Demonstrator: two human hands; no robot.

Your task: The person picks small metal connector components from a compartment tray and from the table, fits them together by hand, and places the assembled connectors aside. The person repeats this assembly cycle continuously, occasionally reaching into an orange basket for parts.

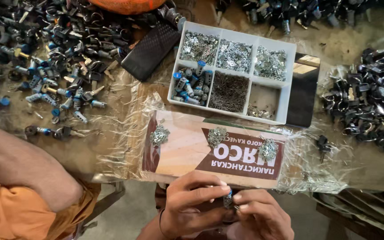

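**Lock Cylinder Held in Both Hands at the Bench Edge**

The left hand (192,204) and the right hand (258,218) meet at the near edge of the workbench (112,146). Between the fingertips of both hands sits a small lock cylinder (228,198) with a blue end, held roughly upright. The left hand's fingers curl over it from the left; the right hand's thumb and forefinger pinch it from the right. Both hands are narrow, closed on the part.

Just beyond the hands lies a printed cardboard sheet (187,151) under clear plastic film. Three small heaps of metal wafers (218,135) rest on it, spaced in a row.

Behind the sheet stands a white compartment tray (290,84). Its three far compartments hold silver stamped parts. The near left compartment holds blue-capped cylinders (191,85), the near middle one holds fine dark springs (228,91), and the near right one is almost bare.

A dark textured case (150,51) lies left of the tray. More cylinders and keys (54,53) are spread over the left of the bench. A pile of black key heads (372,102) lies at the right. Another person's bare forearm and orange garment (18,200) occupy the lower left.
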